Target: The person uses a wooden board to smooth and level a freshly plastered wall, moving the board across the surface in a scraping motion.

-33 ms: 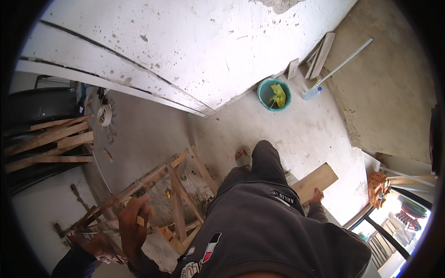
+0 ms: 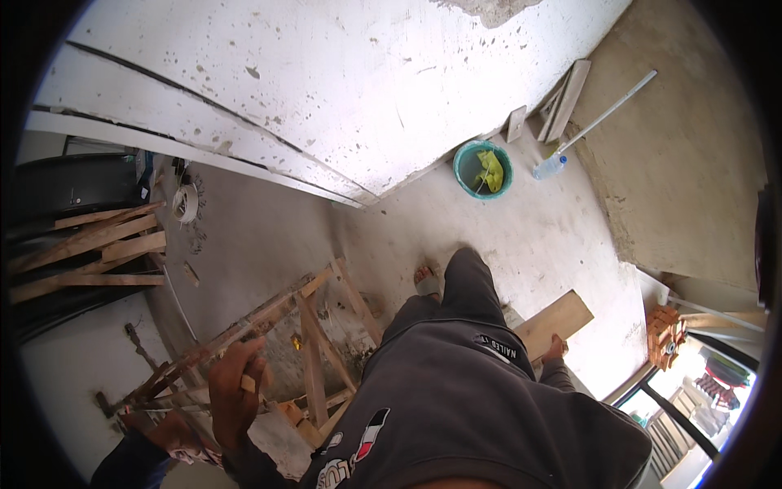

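On the right, my right hand (image 2: 556, 349) is closed on the edge of a flat, pale wooden board (image 2: 562, 322), held out beside my hip. At the left, my left hand (image 2: 235, 383) is raised with its fingers curled round a wooden piece (image 2: 248, 383). Only the blunt end of that piece shows, so its full shape is hidden. Below and behind this hand stands a rough wooden trestle frame (image 2: 314, 359) with slanted legs. Close to my left forearm is another person's hand (image 2: 167, 432) with a dark blue sleeve.
A teal bucket (image 2: 460, 175) of murky liquid with a yellow-green cloth stands by the white wall (image 2: 326, 81). Near it are a plastic bottle (image 2: 551, 166), a long pole (image 2: 611, 110) and leaning planks (image 2: 568, 102). Timber offcuts (image 2: 114, 244) lie at far left, stacked bricks (image 2: 664, 334) at right.
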Demonstrator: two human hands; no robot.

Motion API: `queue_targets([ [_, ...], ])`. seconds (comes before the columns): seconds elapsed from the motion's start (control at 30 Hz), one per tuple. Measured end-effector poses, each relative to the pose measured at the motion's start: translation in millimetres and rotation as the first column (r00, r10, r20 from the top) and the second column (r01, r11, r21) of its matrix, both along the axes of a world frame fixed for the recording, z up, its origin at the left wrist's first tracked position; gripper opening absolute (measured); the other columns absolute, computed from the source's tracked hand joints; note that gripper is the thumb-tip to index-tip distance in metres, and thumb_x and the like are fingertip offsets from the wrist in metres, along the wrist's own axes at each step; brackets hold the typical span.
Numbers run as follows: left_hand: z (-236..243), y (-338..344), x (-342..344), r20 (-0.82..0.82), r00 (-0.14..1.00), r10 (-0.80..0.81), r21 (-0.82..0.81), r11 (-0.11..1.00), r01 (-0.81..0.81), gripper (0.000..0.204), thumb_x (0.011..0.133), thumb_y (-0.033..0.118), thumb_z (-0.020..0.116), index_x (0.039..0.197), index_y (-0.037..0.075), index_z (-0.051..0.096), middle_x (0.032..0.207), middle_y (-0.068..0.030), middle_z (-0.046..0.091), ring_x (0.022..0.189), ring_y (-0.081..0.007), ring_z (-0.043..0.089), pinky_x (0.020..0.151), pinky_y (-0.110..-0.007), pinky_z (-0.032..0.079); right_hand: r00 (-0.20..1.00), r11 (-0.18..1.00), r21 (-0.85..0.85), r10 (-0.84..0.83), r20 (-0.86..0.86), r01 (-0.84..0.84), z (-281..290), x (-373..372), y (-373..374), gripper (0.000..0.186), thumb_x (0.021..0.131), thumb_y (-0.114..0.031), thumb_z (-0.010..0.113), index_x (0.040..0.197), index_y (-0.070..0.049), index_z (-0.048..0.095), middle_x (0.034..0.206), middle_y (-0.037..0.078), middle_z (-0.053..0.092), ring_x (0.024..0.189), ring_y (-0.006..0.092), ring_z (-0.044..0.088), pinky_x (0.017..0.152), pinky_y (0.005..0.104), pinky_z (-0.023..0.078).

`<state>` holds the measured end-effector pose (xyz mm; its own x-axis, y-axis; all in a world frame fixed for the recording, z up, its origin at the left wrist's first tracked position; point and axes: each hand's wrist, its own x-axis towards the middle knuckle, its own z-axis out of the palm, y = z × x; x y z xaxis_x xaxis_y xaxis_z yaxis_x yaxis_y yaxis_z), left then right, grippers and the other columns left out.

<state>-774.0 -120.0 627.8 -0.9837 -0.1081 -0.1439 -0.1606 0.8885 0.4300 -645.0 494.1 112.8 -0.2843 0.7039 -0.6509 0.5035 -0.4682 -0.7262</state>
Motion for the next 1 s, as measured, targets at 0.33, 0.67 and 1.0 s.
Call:
queue_targets([
  [0.33, -53.5, 58.1, -159.0, -0.096, 0.986, -0.136, 0.068, 0.987, 0.142, 0.027, 0.080, 0.002, 0.061, 0.108, 0.004, 0.062, 0.085, -0.0166, 0.062, 0.075, -0.0369, 0.062, 0.066, -0.041, 0.049, 0.735, 0.742, 0.255, 0.437, 0.519, -0.621, -2.7, -210.1, 36.5, 0.026, 0.073, -0.012, 0.064, 0.095, 0.001, 0.066, 0.091, 0.020, 0.069, 0.082, 0.0313, 0.067, 0.076, 0.0411, 0.052],
  [0.67, -212.7, 68.3, -209.0, 0.101, 0.995, 0.000, -0.083, 0.996, 0.009, 0.015, 0.081, 0.012, 0.060, 0.095, 0.006, 0.058, 0.084, -0.0167, 0.063, 0.082, -0.0381, 0.062, 0.070, -0.048, 0.049, -0.111, -0.362, 0.314, 0.791, 0.602, -0.878, 38.6, -439.3, 75.9, 0.041, 0.068, -0.021, 0.064, 0.107, -0.010, 0.070, 0.091, 0.021, 0.069, 0.086, 0.0354, 0.066, 0.080, 0.0436, 0.052],
  [1.0, -355.1, 109.5, -126.4, 0.308, 0.874, 0.375, 0.202, 0.872, -0.446, 0.018, 0.086, 0.023, 0.061, 0.093, 0.006, 0.059, 0.085, -0.0178, 0.064, 0.084, -0.0387, 0.061, 0.072, -0.050, 0.047, -0.392, -0.661, 0.423, 0.727, 0.563, -0.620, 90.3, -508.4, -58.9, 0.041, 0.070, -0.022, 0.061, 0.108, -0.006, 0.067, 0.099, 0.018, 0.067, 0.088, 0.0370, 0.064, 0.078, 0.0437, 0.051],
])
